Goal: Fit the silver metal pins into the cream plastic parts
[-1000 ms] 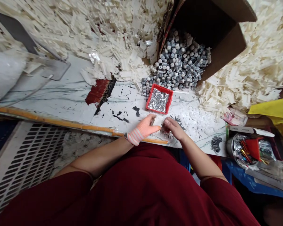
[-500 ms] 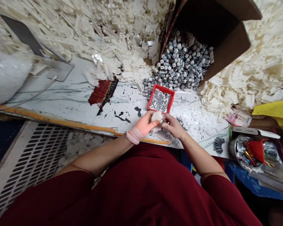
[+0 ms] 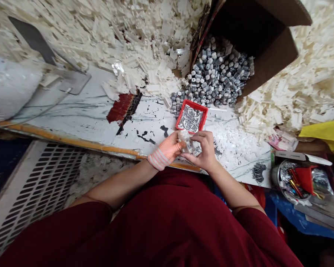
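Note:
A small whitish, translucent plastic part (image 3: 186, 141) is held between my two hands, just above the front of the table. My left hand (image 3: 167, 150), in an orange glove with a striped cuff, grips it from the left. The bare fingers of my right hand (image 3: 204, 148) are bent around its right side, thumb below and fingertips above. Fingers cover much of the part, so its exact kind cannot be made out. Right behind the hands stands a red tray (image 3: 179, 118) full of small silver metal pins (image 3: 191, 118).
Grey-and-white plastic pieces (image 3: 214, 79) spill from a cardboard box (image 3: 269, 59). Cream plastic strips (image 3: 156, 33) are heaped at the back and right. A metal pot (image 3: 277, 176) with tools is at right, a slotted white crate (image 3: 50, 178) at lower left.
My right hand has opened wider around the plastic part, its thumb lower now. The part has turned in my hands. The whole view has shifted slightly.

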{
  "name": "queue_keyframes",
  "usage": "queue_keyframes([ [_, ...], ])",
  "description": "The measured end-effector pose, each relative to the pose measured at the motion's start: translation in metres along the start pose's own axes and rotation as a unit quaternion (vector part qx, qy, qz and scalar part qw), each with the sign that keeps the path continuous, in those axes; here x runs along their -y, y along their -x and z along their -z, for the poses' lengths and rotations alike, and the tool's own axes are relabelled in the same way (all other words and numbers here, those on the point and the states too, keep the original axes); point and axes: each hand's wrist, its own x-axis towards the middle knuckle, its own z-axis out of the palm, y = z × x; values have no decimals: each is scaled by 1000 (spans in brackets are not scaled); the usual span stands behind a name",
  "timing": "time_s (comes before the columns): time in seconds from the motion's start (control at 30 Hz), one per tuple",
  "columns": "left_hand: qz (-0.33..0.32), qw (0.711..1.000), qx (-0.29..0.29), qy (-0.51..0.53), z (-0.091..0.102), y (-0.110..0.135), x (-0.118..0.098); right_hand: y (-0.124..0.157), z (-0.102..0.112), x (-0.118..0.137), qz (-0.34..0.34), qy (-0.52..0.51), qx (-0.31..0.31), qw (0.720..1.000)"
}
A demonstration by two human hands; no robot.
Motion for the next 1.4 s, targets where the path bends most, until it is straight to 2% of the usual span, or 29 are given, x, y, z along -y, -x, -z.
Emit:
queue_keyframes([
  [0.07,14,1000,8,16,-3,4,-1,-1,-5,5,19,-21,-14,1000],
  [0.17,28,998,24,47,-8,12,-4,-2,-13,15,8,-57,-50,997],
  [0.3,-2,996,50,70,-11,17,-9,-7,-14,25,38,-90,-71,993],
  [0.4,-28,996,44,75,-8,17,-11,-11,-12,26,69,-70,-58,993],
  [0.5,-41,996,35,72,-6,17,-11,-12,-11,25,72,-41,-55,995],
  [0.7,-49,995,45,68,-12,22,-13,-14,-17,34,56,-35,-100,993],
  [0.83,-62,997,41,11,-11,24,-20,-13,-27,39,61,-60,-128,988],
  [0.93,-53,984,53,-164,14,24,-47,-4,-37,36,41,-91,-95,990],
  [0.97,-40,963,59,-259,27,25,-62,-1,-38,33,32,-111,-63,991],
  [1.0,-4,926,84,-367,41,26,-79,2,-37,29,21,-134,-30,990],
  [1.07,96,828,138,-535,71,26,-117,4,-29,15,-16,-170,0,985],
  [1.1,127,782,131,-596,84,23,-137,4,-21,5,-41,-176,-13,984],
  [1.13,133,740,85,-654,96,19,-156,3,-11,-6,-70,-172,-39,982],
  [1.2,115,648,-60,-751,113,0,-190,1,12,-31,-133,-148,-103,975],
  [1.27,66,572,-203,-792,122,-28,-214,-1,37,-54,-197,-125,-144,962],
  [1.3,55,546,-245,-799,123,-44,-222,-1,47,-64,-227,-116,-150,955],
  [1.33,58,532,-277,-798,124,-60,-228,0,57,-72,-253,-108,-147,950],
  [1.4,98,528,-304,-787,125,-87,-233,4,70,-81,-285,-83,-114,948],
])
